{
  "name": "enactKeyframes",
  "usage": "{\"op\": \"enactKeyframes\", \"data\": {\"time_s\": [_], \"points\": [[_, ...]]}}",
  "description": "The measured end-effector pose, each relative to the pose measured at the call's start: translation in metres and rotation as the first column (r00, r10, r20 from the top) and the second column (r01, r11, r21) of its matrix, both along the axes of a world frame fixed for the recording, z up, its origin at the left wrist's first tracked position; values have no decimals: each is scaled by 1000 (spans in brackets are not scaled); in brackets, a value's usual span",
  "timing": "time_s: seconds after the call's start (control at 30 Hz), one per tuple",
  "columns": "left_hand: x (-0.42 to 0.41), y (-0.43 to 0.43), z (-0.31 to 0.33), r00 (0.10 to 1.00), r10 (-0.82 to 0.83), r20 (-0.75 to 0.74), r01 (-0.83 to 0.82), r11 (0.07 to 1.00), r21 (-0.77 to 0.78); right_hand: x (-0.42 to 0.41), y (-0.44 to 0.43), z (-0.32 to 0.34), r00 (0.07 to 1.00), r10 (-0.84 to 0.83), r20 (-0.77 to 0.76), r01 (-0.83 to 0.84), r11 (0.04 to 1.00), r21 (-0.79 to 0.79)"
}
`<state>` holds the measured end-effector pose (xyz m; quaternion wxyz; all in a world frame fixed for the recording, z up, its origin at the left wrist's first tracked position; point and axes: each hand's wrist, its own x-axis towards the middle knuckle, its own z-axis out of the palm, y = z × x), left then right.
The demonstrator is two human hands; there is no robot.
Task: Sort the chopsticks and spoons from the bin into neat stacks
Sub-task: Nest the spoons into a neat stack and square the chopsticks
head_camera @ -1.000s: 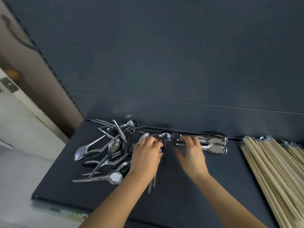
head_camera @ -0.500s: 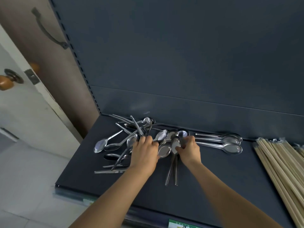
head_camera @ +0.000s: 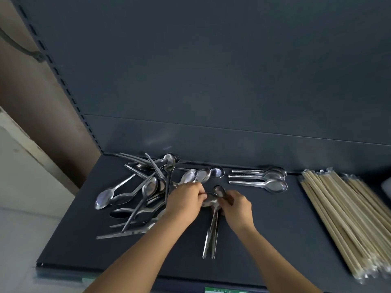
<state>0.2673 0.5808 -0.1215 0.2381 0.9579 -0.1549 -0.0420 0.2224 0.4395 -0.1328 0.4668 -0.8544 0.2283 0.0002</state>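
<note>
A loose heap of steel spoons [head_camera: 146,191] lies at the left of the dark shelf [head_camera: 275,240]. Three spoons [head_camera: 266,179] lie side by side near the back, bowls to the right. My left hand [head_camera: 185,200] and my right hand [head_camera: 238,205] meet at the shelf's middle, both gripping the bowls of a few stacked spoons [head_camera: 211,229] whose handles point toward me. Wrapped wooden chopsticks [head_camera: 347,216] form a wide stack at the right.
The shelf's back panel [head_camera: 211,81] rises right behind the spoons. Two more spoon bowls [head_camera: 208,173] rest near the back edge. A slotted upright [head_camera: 63,85] marks the left side; a pale door and floor lie beyond it.
Both hands have drawn closer together and back toward me on the stacked spoons. The camera has shifted, so the shelf sits more central.
</note>
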Motion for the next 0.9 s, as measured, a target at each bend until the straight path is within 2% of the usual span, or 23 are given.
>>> {"op": "enactKeyframes", "data": {"time_s": [0.07,0.2,0.37,0.47,0.6,0.67,0.73,0.83,0.9], "points": [[-2,-3,0,993,51,-110,-65,990,-128,-2,2,6,999,-11,49,8,997,72],[-5,0,1,973,90,-214,-162,922,-350,-8,8,19,990,22,136,-46,984,174],[-13,10,9,968,50,-244,-176,833,-524,-11,20,30,975,81,206,-127,966,224],[-18,15,16,954,79,-288,-250,740,-624,-10,29,38,960,106,258,-170,955,242],[-24,22,17,922,94,-374,-335,676,-656,-6,39,40,936,184,299,-247,950,189],[-28,26,19,885,62,-462,-401,606,-687,-2,43,41,933,228,279,-273,953,133],[-30,32,20,871,88,-484,-446,556,-701,4,47,42,924,268,274,-295,953,64],[-31,47,27,855,164,-492,-510,442,-738,22,45,39,922,292,253,-273,956,-107],[-31,60,33,855,230,-465,-518,427,-741,40,41,33,946,280,161,-239,942,-234]]}}
